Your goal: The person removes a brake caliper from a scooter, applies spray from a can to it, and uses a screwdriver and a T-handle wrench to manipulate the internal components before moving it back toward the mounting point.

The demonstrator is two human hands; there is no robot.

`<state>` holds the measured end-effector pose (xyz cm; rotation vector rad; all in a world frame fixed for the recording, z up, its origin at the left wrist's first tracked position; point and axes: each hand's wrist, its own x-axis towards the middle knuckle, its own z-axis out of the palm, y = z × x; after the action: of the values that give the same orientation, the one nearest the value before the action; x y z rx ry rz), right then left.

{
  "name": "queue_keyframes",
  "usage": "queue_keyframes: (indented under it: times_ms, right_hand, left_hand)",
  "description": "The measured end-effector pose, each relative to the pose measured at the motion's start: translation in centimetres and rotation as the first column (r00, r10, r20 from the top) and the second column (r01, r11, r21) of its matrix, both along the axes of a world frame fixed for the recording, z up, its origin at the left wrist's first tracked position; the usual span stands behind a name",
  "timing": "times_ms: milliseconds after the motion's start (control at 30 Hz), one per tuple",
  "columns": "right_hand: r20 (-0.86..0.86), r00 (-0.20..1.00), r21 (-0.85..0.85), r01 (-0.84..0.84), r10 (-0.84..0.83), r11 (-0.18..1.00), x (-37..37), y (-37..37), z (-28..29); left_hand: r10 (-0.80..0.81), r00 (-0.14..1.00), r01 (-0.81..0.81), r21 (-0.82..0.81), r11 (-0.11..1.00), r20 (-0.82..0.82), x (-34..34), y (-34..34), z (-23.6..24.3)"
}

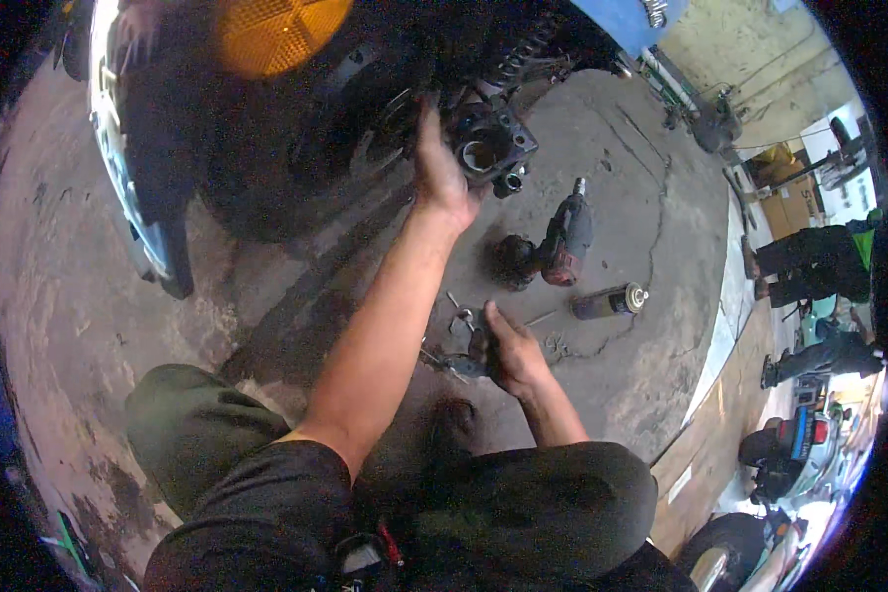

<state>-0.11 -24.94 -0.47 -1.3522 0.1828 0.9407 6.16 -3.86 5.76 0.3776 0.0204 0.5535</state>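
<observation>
I see the left hand against the brake caliper at twelve o'clock, its grip I cannot tell; the right hand, at five, has fingers clamped on a dark part. Impact wrench at two, spray can at three.

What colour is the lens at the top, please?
The lens is orange; the head view shows it best.

Hands at metal parts; power tool

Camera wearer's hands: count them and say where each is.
2: the left hand is against a dark metal part; the right hand is lower in the picture, below the power tool.
</observation>
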Motion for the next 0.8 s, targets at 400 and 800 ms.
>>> queue_keyframes:
  times_ms: [400,800]
  right_hand:
    - [0.932,-0.049,-0.357,0.05,0.359,0.933,5.3,2.1,12.0]
    - [0.692,-0.628,-0.469,-0.015,0.357,0.883,8.6,3.2,12.2]
  left_hand:
    - [0.089,0.995,-0.084,0.107,0.991,-0.044,0.4,-0.3,0.9]
    - [0.089,0.983,-0.08,0.057,0.995,-0.158,0.3,-0.6,1.3]
